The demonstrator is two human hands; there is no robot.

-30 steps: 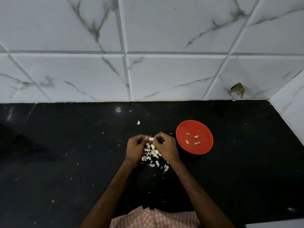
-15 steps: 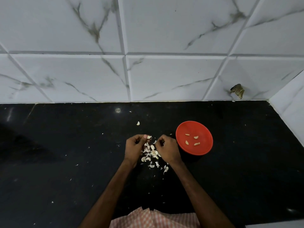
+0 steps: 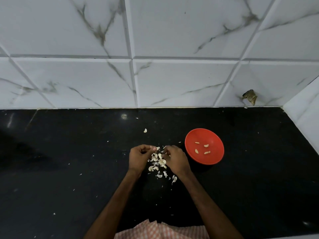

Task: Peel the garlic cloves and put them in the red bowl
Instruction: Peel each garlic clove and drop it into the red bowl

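Faced a white, grey-veined tiled wall [image 3: 172, 40] at the back, with a black glossy surface [image 3: 69, 169] below it, speckled with pale flecks. Caught a strip of orange checked cloth [image 3: 160, 230] at the near edge, between two bare forearms.

Found the red bowl [image 3: 214, 159] standing on the surface just right of the right hand [image 3: 175, 159], close to the knuckles but apart from them. Counted four peeled cloves [image 3: 206, 145] lying loose inside it.

Saw the left hand [image 3: 139, 159] and the right hand held close together, fingers curled inward, fingertips a little apart. Between and under them lay the garlic heap [image 3: 158, 161] of skins and cloves, trailing toward the near edge.

Noticed a pale scrap [image 3: 157, 148] at the left thumb tip. Could not tell whether either hand pinched anything.

Spotted one stray piece [image 3: 145, 130] beyond the hands, well apart.
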